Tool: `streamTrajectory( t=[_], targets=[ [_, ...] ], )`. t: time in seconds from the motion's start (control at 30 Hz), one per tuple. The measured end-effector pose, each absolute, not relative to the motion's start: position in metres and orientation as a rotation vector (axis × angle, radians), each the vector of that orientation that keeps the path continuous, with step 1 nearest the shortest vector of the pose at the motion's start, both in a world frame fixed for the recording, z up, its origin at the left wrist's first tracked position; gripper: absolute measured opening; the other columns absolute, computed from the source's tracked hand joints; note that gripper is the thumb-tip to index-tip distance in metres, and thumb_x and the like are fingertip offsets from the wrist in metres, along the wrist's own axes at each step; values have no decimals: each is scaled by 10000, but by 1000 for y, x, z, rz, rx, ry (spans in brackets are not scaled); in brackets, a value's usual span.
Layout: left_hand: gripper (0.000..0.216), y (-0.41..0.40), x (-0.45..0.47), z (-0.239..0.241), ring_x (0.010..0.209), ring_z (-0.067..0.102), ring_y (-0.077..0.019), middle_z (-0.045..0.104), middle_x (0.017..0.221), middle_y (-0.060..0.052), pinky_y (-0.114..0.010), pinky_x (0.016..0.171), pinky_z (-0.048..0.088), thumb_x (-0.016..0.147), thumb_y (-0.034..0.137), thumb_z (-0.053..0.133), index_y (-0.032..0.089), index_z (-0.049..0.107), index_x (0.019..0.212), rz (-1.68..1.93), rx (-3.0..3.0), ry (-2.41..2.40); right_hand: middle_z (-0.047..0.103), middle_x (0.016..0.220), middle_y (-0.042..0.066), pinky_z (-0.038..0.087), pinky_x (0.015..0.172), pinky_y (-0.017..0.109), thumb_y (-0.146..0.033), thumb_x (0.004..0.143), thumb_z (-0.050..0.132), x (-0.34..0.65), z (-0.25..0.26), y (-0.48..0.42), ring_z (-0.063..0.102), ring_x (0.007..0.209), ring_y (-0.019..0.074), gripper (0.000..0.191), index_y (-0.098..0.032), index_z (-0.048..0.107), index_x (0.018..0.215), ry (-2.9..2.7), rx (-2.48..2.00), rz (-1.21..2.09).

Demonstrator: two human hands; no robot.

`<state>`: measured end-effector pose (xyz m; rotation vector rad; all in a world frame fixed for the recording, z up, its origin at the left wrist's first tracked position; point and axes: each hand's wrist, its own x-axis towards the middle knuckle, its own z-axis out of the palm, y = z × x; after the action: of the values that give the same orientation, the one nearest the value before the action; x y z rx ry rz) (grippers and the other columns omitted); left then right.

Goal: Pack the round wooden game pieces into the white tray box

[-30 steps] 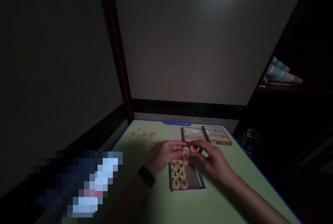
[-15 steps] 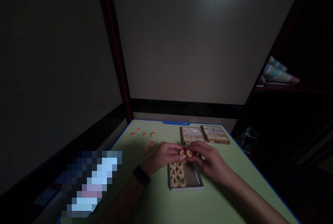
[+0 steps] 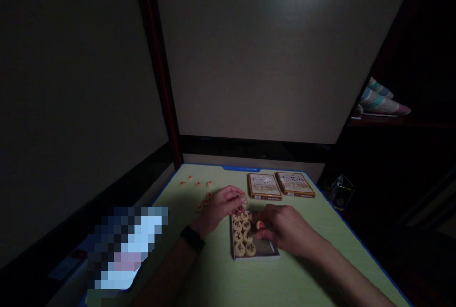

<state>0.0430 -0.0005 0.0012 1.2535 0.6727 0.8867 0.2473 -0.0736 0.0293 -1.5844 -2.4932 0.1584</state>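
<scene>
My right hand (image 3: 288,229) pinches a red-marked Chinese chess piece (image 3: 261,225) low over the open shallow box (image 3: 264,249). My left hand (image 3: 225,203) is closed at the box's far left corner, with a pale Chinese chess piece (image 3: 244,200) at its fingertips; the marking on it is hard to make out. Black-marked pieces (image 3: 250,249) lie in two columns along the box's left side. The far right part of the box is hidden behind my right hand.
Several red-marked pieces (image 3: 209,183) lie scattered on the green table (image 3: 221,278) to the far left. Two flat boxes with printed lids (image 3: 295,183) rest near the back edge. A blurred-out screen (image 3: 128,259) is at the left edge.
My hands have moved apart. The right one has lowered with its red-marked piece toward the box, while the left has risen slightly, away from the other hand.
</scene>
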Motion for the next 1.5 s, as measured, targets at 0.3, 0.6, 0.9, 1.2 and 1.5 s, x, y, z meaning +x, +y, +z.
streamTrajectory(
  t=[0.3,0.6,0.9,1.2,1.5],
  targets=[
    [468,-1,45,0,658,598,-102,641,775,1,-228,617,431,677,496,831,142,619,900,849,1333,678,764,970,85,445,710,295,-410,885,688,242,26,-70,713,894,261,223,-200,713,958,-2612,-1753,196],
    [473,2,45,-2,638,596,-106,641,739,0,-226,596,429,677,521,815,138,629,881,844,1385,706,764,954,92,412,678,296,-356,859,660,241,26,-74,712,851,256,188,-201,691,959,-2626,-1782,117],
    [458,3,45,-4,653,603,-112,649,756,-10,-233,605,432,683,518,810,140,636,874,842,1392,705,759,920,117,344,619,313,-224,817,567,242,26,-77,706,782,263,198,-177,673,977,-2676,-1751,38],
    [470,4,47,-7,662,613,-118,666,823,-34,-238,603,435,725,552,763,129,653,898,840,1414,719,753,930,106,360,649,310,-253,874,556,236,24,-76,693,784,234,147,-177,679,904,-2636,-1744,77],
    [478,5,46,-10,608,529,-109,624,718,-27,-238,578,383,816,598,646,123,677,863,837,1514,765,753,905,73,339,644,303,-220,840,572,237,17,-72,685,767,213,109,-193,671,876,-2634,-1672,64]
  ],
)
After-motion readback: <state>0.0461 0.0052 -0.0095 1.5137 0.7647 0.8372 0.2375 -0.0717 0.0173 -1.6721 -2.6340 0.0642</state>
